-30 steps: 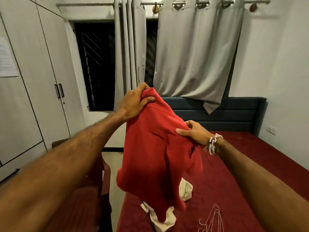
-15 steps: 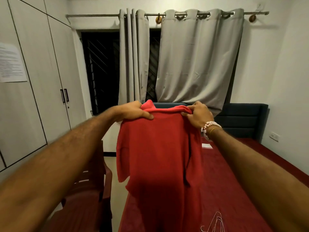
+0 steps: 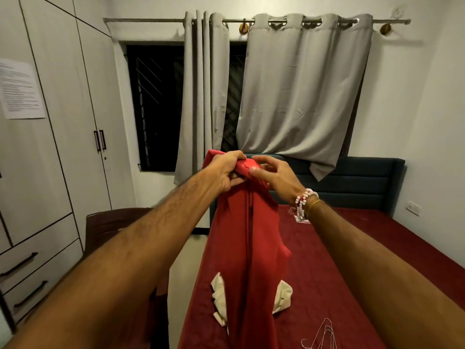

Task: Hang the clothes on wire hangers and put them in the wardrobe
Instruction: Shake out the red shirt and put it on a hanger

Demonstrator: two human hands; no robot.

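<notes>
Red garment [image 3: 234, 248] — gripped by left hand [image 3: 226, 172], pinched by right hand [image 3: 273, 177] — is best kept lifted until wire hangers [image 3: 327, 332], at five o'clock, are fetched.

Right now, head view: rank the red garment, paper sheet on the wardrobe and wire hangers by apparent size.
1. red garment, largest by far
2. paper sheet
3. wire hangers, cropped at the bottom edge, so this rank is unsure

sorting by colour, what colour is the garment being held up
The garment is red, best in head view.
</notes>
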